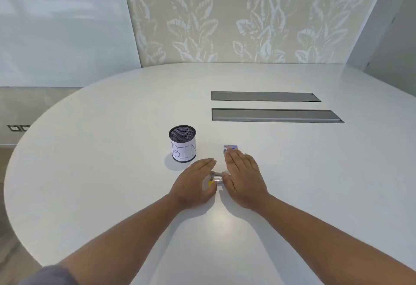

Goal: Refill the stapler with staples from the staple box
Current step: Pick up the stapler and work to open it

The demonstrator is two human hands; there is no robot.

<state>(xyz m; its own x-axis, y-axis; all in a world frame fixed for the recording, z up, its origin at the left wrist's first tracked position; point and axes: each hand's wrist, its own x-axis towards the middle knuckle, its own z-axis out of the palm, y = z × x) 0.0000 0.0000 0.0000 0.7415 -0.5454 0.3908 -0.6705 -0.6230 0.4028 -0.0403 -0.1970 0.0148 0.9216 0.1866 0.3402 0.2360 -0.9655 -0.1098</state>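
Note:
A small stapler [215,178], metallic with a bit of yellow, lies on the white table between my two hands and is mostly hidden by them. My left hand [195,183] cups its left side, fingers stretched forward. My right hand [244,178] lies flat at its right side, thumb touching the stapler. Whether either hand truly grips it is unclear. The small staple box [230,148], blue and white, sits on the table just beyond my right fingertips, partly covered by them.
A black mesh cup [182,143] with a paper label reading "BIN" stands left of the staple box. Two grey recessed cable trays [276,115] run across the table farther back. The round table edge [33,127] curves away at left.

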